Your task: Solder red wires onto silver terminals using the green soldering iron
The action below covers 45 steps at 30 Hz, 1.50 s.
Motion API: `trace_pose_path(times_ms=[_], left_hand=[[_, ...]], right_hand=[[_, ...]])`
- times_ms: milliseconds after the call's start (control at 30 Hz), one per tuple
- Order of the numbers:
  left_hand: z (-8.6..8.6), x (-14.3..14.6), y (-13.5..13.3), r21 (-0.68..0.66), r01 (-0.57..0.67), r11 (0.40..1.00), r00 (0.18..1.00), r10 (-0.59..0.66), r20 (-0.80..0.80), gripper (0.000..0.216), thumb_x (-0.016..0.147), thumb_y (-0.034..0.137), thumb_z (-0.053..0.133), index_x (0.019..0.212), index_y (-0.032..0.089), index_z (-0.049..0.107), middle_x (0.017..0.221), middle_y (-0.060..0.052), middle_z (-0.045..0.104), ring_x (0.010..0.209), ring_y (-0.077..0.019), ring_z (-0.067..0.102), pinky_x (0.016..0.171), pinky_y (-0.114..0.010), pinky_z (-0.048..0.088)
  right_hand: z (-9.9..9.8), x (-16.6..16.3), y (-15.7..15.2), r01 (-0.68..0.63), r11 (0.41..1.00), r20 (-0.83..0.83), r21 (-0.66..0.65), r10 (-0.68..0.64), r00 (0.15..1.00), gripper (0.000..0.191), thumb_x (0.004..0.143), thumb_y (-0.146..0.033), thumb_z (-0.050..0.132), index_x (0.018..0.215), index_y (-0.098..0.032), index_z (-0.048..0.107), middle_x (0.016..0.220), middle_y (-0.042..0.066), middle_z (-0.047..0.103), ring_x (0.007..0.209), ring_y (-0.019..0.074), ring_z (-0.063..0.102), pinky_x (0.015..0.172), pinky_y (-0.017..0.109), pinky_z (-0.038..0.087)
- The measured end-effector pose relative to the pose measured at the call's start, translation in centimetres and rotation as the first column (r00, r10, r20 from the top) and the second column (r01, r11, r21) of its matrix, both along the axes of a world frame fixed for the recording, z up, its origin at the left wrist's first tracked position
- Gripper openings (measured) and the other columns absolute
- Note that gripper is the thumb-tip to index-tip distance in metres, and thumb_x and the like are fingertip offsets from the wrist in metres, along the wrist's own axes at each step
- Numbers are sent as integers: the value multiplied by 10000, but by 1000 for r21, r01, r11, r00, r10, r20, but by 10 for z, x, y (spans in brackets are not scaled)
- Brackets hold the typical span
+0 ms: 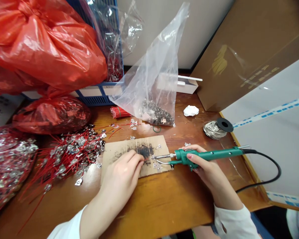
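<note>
My right hand [198, 159] is wrapped round a green soldering iron [214, 154] with a solder feed tube under its tip. The iron points left, its tip over a scorched piece of cardboard [109, 149]. On that cardboard rests my left hand [124, 169], fingers pinched together close to the tip. A bit of red wire [147, 160] shows faintly at these fingertips; the rest is hidden by the hand. Small metal terminals [157, 166] lie by the iron's tip, and another terminal [158, 146] is further back on the cardboard.
Red wires with metal terminals [72, 149] are heaped at left, beside red plastic bags [47, 49] and a blue crate [94, 94]. Behind the cardboard stands a clear bag of small metal parts [156, 113]. A solder wire spool [216, 128] and a large brown box [239, 49] are at right.
</note>
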<state>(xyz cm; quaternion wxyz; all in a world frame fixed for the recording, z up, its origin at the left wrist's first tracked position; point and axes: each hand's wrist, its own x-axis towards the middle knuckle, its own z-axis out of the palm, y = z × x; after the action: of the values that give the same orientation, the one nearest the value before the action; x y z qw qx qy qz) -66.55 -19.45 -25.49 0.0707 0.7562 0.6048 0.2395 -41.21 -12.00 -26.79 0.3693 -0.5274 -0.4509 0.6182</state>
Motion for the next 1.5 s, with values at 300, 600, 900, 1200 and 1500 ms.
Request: trace_pose_path(times_ms=[300, 600, 900, 1200, 1500], left_hand=[[0, 0, -1, 1, -18, 1000, 999, 18, -28, 180, 953, 160, 440, 902, 192, 610, 822, -20, 656, 712, -177, 668, 611, -287, 514], [0, -3, -2, 14, -68, 998, 997, 68, 24, 151, 931, 129, 475, 902, 179, 615, 837, -26, 659, 720, -185, 664, 625, -292, 515], [1, -1, -4, 28, -77, 997, 997, 77, 5, 144, 926, 122, 485, 898, 180, 614, 837, -28, 669, 718, -194, 671, 616, -304, 525], [2, 0, -5, 49, -74, 996, 997, 73, 13, 150, 925, 117, 483, 886, 174, 616, 825, -25, 663, 700, -191, 670, 596, -302, 528], [3, 0, -3, 45, -59, 997, 998, 58, 12, 153, 930, 122, 479, 889, 175, 617, 826, -24, 659, 714, -193, 673, 616, -310, 535]], right_hand=[[4, -3, -4, 16, 999, 31, 49, -18, 999, 266, 698, -405, 766, 845, -216, 650, 950, 54, 697, 531, 107, 508, 372, 205, 313], [-2, -11, 5, 96, 993, -26, 67, -94, 995, 293, 693, -436, 765, 852, -219, 650, 821, 16, 703, 410, 63, 404, 331, 199, 267], [-1, -11, 3, 89, 984, -9, 153, -88, 996, 253, 699, -396, 785, 859, -233, 676, 992, 48, 723, 542, 109, 541, 373, 202, 341], [-11, -2, 3, -7, 922, -5, 386, 9, 1000, 146, 767, -271, 766, 904, -286, 719, 1032, 20, 731, 990, 211, 680, 842, 311, 559], [-13, 3, 1, -110, 854, 31, 508, 110, 994, 218, 809, -188, 736, 979, -323, 720, 1080, -5, 715, 1087, 180, 634, 945, 294, 522]])
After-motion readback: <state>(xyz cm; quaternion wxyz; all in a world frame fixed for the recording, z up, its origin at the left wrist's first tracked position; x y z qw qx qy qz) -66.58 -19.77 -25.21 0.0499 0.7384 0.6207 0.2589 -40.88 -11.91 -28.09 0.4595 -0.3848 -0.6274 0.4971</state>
